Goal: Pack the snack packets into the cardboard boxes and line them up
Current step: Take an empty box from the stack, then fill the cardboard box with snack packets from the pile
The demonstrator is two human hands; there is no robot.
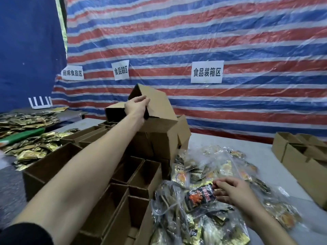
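Note:
My left hand [137, 106] reaches far forward and grips the edge of a tilted open cardboard box [157, 103] atop a stack of boxes [164, 137]. Several empty open boxes [139, 175] stand in rows in front of me at lower left. My right hand [233, 191] rests on a heap of snack packets in a clear plastic bag [203, 175], its fingers holding a black and orange packet [198, 197].
Loose gold packets [33, 147] cover the table at the left, beside a green strip [21, 136]. More cardboard boxes [304, 154] stand at the right edge. A striped tarp with paper signs [207, 72] hangs behind the grey table [247, 144].

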